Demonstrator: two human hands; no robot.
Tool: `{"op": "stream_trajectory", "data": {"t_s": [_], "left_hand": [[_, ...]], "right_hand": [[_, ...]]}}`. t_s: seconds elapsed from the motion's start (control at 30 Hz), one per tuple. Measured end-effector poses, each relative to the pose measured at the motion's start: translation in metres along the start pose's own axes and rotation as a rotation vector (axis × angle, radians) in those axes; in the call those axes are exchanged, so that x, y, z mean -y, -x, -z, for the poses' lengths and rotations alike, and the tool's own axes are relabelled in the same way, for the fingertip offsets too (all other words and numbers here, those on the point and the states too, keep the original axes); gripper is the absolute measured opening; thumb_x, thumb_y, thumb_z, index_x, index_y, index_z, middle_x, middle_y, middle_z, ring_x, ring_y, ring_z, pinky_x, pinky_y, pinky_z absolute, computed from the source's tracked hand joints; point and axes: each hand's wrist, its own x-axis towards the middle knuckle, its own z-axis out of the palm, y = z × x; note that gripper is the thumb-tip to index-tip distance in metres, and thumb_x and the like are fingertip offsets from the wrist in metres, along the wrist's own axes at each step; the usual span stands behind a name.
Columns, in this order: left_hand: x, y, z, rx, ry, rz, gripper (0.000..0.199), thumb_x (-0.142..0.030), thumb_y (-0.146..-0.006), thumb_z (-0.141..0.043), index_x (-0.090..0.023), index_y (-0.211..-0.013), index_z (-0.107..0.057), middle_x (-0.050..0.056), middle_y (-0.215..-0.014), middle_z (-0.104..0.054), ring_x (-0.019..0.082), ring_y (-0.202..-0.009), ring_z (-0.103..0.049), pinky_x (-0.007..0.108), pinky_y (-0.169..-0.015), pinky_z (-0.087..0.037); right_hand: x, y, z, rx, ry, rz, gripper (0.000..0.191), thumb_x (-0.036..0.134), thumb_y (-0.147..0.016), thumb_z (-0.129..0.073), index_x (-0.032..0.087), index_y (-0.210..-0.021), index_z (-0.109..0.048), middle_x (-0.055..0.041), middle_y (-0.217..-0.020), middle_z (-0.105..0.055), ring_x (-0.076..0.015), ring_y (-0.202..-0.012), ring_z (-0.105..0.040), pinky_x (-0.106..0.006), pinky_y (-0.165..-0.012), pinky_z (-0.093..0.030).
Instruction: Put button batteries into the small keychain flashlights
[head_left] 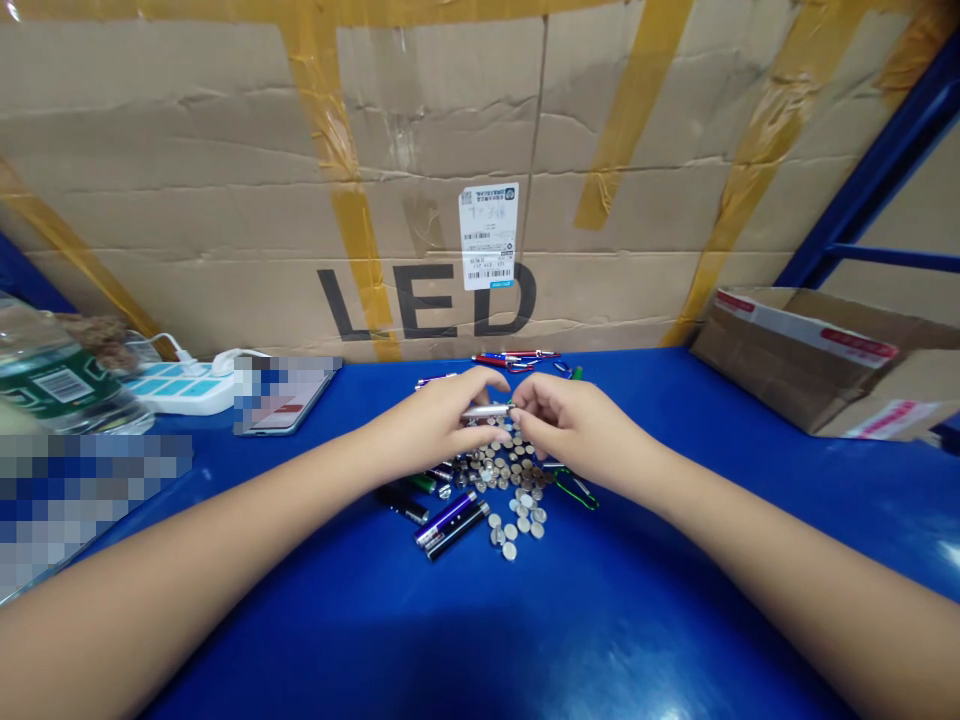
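Note:
My left hand [442, 415] grips a slim silver penlight tube [486, 411], which lies level between my two hands. At the tube's dark right end, the fingers of my right hand [566, 415] are pinched together; what they hold, if anything, is hidden. Under both hands lies a heap of silver button cells [517, 465], with several loose ones [510, 550] nearer me. Left of these are a purple penlight tube [445, 520] and a black penlight tube [457, 532], side by side. Another black tube [405, 503] rests by my left wrist. Beside my right hand is a green carabiner clip [576, 488].
Red and blue pieces with clips [517, 358] lie behind my hands on the blue table [480, 640]. To the left are a phone [292, 400], a power strip [187, 385] and a bottle [67, 380]. A carton [795, 360] stands right; a large LED-marked box [435, 130] rises behind.

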Motion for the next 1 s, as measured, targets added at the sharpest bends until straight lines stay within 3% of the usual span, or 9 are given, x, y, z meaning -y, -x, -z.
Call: {"op": "stream_trajectory", "data": {"t_s": [0.13, 0.23, 0.37, 0.47, 0.57, 0.67, 0.8, 0.87, 1.0], "left_hand": [[0.000, 0.000, 0.001, 0.070, -0.009, -0.052, 0.029, -0.034, -0.097, -0.037, -0.016, -0.086, -0.058, 0.002, -0.087, -0.063, 0.015, -0.083, -0.056, 0.028, -0.077, -0.041], [-0.003, 0.001, 0.004, 0.172, 0.130, 0.052, 0.039, -0.038, -0.098, -0.029, -0.016, -0.081, -0.056, 0.000, -0.076, -0.058, 0.012, -0.071, -0.052, 0.025, -0.069, -0.040], [-0.008, 0.002, 0.005, 0.132, 0.161, 0.148, 0.031, -0.043, -0.095, -0.040, -0.019, -0.106, -0.054, -0.002, -0.079, -0.057, 0.012, -0.068, -0.050, 0.024, -0.063, -0.037], [-0.011, 0.000, 0.003, 0.094, 0.091, 0.109, 0.030, -0.043, -0.094, -0.042, -0.017, -0.097, -0.057, 0.001, -0.083, -0.060, 0.015, -0.076, -0.052, 0.026, -0.069, -0.037], [-0.010, -0.001, 0.003, 0.139, 0.177, 0.074, 0.032, -0.040, -0.095, -0.038, -0.016, -0.082, -0.055, 0.000, -0.079, -0.055, 0.014, -0.077, -0.050, 0.026, -0.071, -0.037], [-0.006, 0.002, 0.007, 0.263, 0.447, 0.136, 0.035, -0.047, -0.093, -0.042, -0.017, -0.075, -0.047, -0.003, -0.066, -0.042, 0.010, -0.061, -0.040, 0.022, -0.057, -0.033], [-0.003, 0.005, 0.013, 0.486, 0.713, 0.253, 0.041, -0.056, -0.092, -0.038, -0.018, -0.082, -0.047, -0.007, -0.058, -0.025, 0.008, -0.048, -0.022, 0.021, -0.045, -0.023], [-0.005, 0.005, 0.014, 0.429, 0.554, 0.189, 0.041, -0.054, -0.095, -0.032, -0.018, -0.089, -0.051, -0.006, -0.059, -0.031, 0.009, -0.049, -0.029, 0.021, -0.047, -0.028], [-0.013, 0.003, 0.011, 0.099, -0.247, -0.015, 0.034, -0.041, -0.097, -0.035, -0.016, -0.087, -0.056, 0.003, -0.078, -0.057, 0.015, -0.071, -0.053, 0.026, -0.064, -0.041]], "right_hand": [[0.000, 0.001, -0.001, -0.012, 0.070, 0.071, 0.005, 0.021, -0.084, -0.050, 0.019, -0.080, -0.051, 0.0020, -0.065, -0.057, -0.0110, -0.057, -0.051, -0.022, -0.053, -0.037], [0.000, 0.001, -0.002, -0.075, 0.200, 0.205, 0.005, 0.019, -0.083, -0.051, 0.019, -0.078, -0.051, 0.0003, -0.069, -0.058, -0.0120, -0.062, -0.051, -0.024, -0.057, -0.037], [0.000, 0.001, -0.004, 0.016, -0.045, 0.023, 0.004, 0.023, -0.083, -0.050, 0.020, -0.081, -0.051, 0.0018, -0.065, -0.058, -0.0119, -0.057, -0.055, -0.023, -0.053, -0.039], [-0.001, 0.001, -0.005, 0.033, -0.088, -0.023, 0.005, 0.024, -0.084, -0.048, 0.020, -0.082, -0.050, 0.0024, -0.063, -0.058, -0.0115, -0.054, -0.055, -0.022, -0.050, -0.039], [-0.004, 0.001, -0.004, -0.090, 0.271, 0.247, 0.008, 0.021, -0.085, -0.048, 0.018, -0.080, -0.053, -0.0017, -0.070, -0.061, -0.0133, -0.062, -0.055, -0.024, -0.055, -0.038], [-0.008, 0.001, 0.001, -0.134, 0.586, 0.546, 0.020, 0.018, -0.090, -0.040, 0.017, -0.077, -0.056, -0.0044, -0.071, -0.063, -0.0150, -0.063, -0.054, -0.027, -0.057, -0.037], [-0.008, 0.001, 0.005, -0.137, 0.654, 0.741, 0.028, 0.016, -0.093, -0.035, 0.018, -0.077, -0.058, -0.0044, -0.070, -0.064, -0.0150, -0.062, -0.053, -0.030, -0.059, -0.037], [-0.006, 0.001, 0.004, -0.138, 0.472, 0.611, 0.022, 0.020, -0.092, -0.039, 0.019, -0.082, -0.059, -0.0042, -0.073, -0.066, -0.0149, -0.064, -0.055, -0.029, -0.060, -0.039], [0.000, 0.001, 0.002, 0.042, -0.209, -0.006, 0.007, 0.023, -0.085, -0.049, 0.019, -0.089, -0.053, -0.0003, -0.070, -0.063, -0.0132, -0.060, -0.059, -0.026, -0.055, -0.044]]}}
